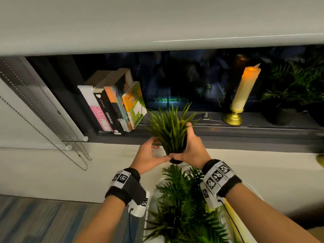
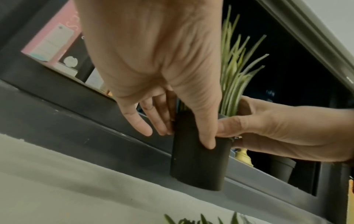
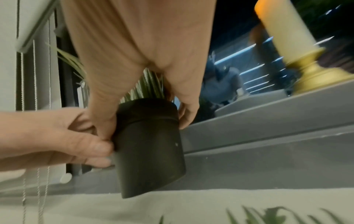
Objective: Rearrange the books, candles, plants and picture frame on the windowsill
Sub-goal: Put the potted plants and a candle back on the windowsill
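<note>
A small grass plant (image 1: pixel 171 130) in a black pot (image 2: pixel 199 163) hangs tilted in the air just in front of the dark windowsill (image 1: pixel 245 132). My left hand (image 1: pixel 157 151) pinches the pot's left side with thumb and fingers. My right hand (image 1: pixel 190 146) grips the pot (image 3: pixel 149 151) from the right, thumb in front and fingers behind. Several books (image 1: pixel 114 106) lean at the sill's left end. A lit cream candle (image 1: pixel 245 88) in a gold holder (image 1: pixel 233 117) stands on the right. No picture frame is in view.
Dark-potted ferns (image 1: pixel 294 85) crowd the sill's far right. Another fern (image 1: pixel 185 204) sits on a white surface right below my wrists. Blind cords (image 1: pixel 52 128) hang at the left. The sill between the books and the candle is bare. A gold object (image 1: pixel 320 160) shows at the right edge.
</note>
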